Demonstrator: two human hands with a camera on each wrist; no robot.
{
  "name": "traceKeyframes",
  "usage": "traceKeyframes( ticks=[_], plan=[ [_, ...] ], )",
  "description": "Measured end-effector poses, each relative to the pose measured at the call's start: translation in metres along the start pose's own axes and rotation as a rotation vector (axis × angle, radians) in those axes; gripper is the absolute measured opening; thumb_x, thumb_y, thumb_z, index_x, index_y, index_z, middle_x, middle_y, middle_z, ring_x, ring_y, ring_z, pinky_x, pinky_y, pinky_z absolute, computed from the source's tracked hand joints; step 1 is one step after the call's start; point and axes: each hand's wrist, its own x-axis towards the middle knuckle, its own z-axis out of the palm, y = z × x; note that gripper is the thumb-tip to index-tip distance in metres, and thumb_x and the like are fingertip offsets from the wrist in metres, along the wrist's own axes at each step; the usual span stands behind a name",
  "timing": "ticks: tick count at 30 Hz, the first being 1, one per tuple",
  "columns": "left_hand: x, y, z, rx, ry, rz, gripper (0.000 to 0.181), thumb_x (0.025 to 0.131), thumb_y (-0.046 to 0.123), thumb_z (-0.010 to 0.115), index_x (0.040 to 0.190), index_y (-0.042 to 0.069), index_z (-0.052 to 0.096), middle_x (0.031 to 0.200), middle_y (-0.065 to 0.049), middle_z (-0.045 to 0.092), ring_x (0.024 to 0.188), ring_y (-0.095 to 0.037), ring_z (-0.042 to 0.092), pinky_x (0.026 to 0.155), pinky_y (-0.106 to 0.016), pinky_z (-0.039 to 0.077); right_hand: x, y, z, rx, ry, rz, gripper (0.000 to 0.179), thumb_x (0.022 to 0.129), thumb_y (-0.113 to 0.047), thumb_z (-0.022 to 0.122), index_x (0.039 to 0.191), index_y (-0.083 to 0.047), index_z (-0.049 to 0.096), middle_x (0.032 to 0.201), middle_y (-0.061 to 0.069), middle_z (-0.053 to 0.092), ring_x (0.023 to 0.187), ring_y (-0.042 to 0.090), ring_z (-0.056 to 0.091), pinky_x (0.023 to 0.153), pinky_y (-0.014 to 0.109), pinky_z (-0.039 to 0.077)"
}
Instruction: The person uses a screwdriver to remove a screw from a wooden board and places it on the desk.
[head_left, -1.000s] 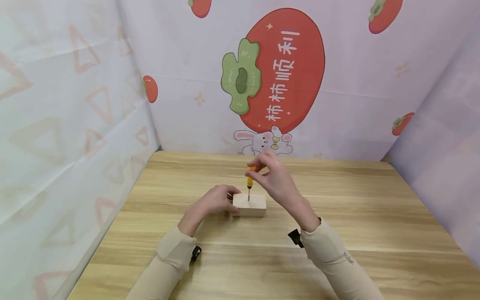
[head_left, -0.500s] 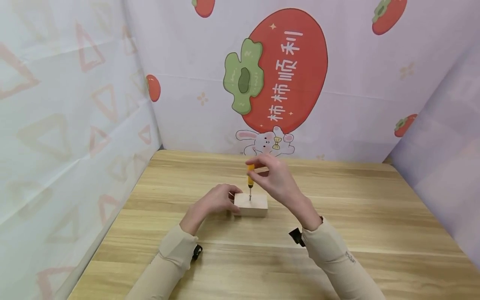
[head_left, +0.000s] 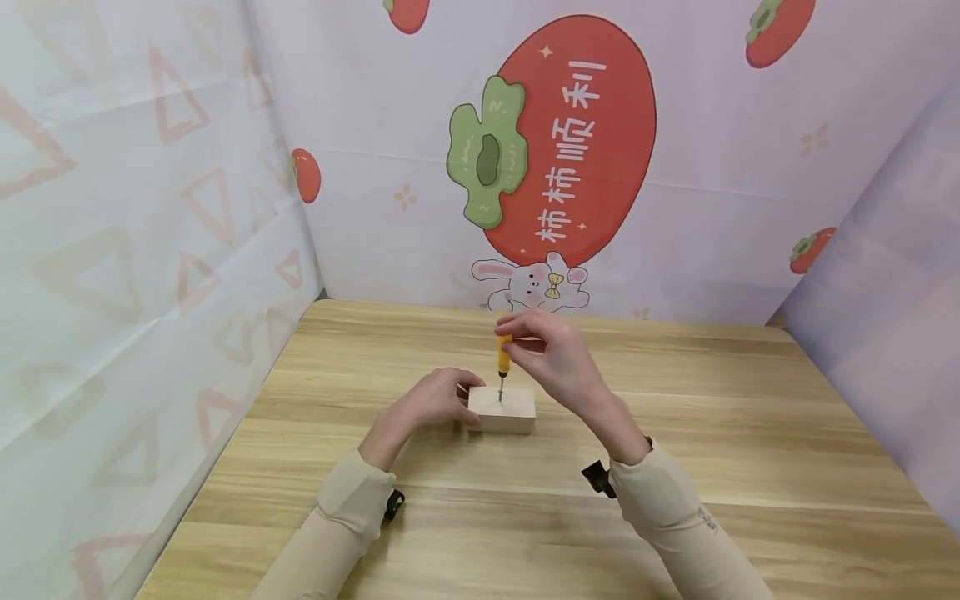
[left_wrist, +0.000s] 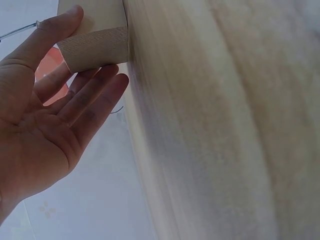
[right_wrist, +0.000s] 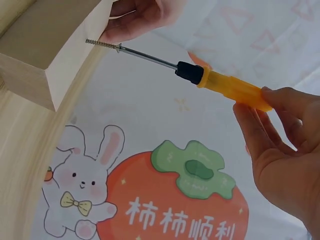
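A pale wooden block [head_left: 513,406] lies on the table, and my left hand [head_left: 432,398] grips its left end. In the left wrist view the thumb and fingers of that hand [left_wrist: 45,100] lie on opposite sides of the block [left_wrist: 95,47]. My right hand [head_left: 558,357] pinches the yellow handle of a screwdriver [head_left: 503,357], held nearly upright over the block. The right wrist view shows the screwdriver's shaft [right_wrist: 150,57] meeting the head of a screw [right_wrist: 102,44]. This screw stands out of the block's top face, much of its thread exposed.
The wood-grain table [head_left: 675,417] runs back to a printed cloth [head_left: 375,233] with persimmons and a rabbit. Another cloth [head_left: 150,333] with triangles hangs along the left side. Black straps [head_left: 600,479] show at both wrists.
The right hand has shifted slightly and its fingers have changed position on the screwdriver handle, which now leans a little to the right. The left hand stays on the block.
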Motion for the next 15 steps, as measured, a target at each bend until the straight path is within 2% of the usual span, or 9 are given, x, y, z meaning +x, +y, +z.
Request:
traceKeyframes(
  ticks=[5,8,12,15],
  plan=[
    [0.0,0.0004,-0.0001,0.001,0.0,0.007,0.051,0.07,0.021,0.089,0.117,0.013,0.07,0.103,0.0,0.072,0.096,-0.012,0.064,0.091,-0.035,0.053,0.0003,-0.0014,0.0024,-0.034,0.009,-0.007,0.014,0.082,-0.007,0.08,0.094,-0.008,0.072,0.1,0.003,0.063,0.09,0.015,0.066,0.078,0.03,0.061],
    [0.0003,0.0004,0.0,-0.003,-0.002,0.009,0.051,0.07,0.021,0.089,0.117,0.012,0.07,0.103,0.0,0.072,0.096,-0.013,0.065,0.091,-0.035,0.053,0.0001,-0.0026,0.002,-0.071,0.015,-0.001,0.016,0.083,-0.007,0.079,0.097,-0.008,0.073,0.097,0.002,0.067,0.084,0.014,0.068,0.076,0.03,0.061],
    [0.0003,0.0004,0.0,-0.005,0.0,0.006,0.052,0.07,0.02,0.089,0.117,0.012,0.07,0.103,0.0,0.072,0.096,-0.013,0.065,0.091,-0.035,0.053,-0.0008,-0.0034,0.001,-0.082,0.012,0.02,0.02,0.085,-0.004,0.076,0.105,-0.006,0.072,0.099,0.004,0.071,0.086,0.015,0.07,0.078,0.028,0.06],
    [0.0003,0.0,0.0002,-0.002,0.003,0.003,0.052,0.069,0.021,0.089,0.117,0.013,0.07,0.103,0.0,0.072,0.095,-0.012,0.065,0.091,-0.034,0.053,-0.0016,-0.0031,0.0004,-0.072,0.015,0.026,0.02,0.086,0.0,0.073,0.105,-0.005,0.072,0.102,0.006,0.072,0.088,0.016,0.071,0.079,0.028,0.06]
  ],
)
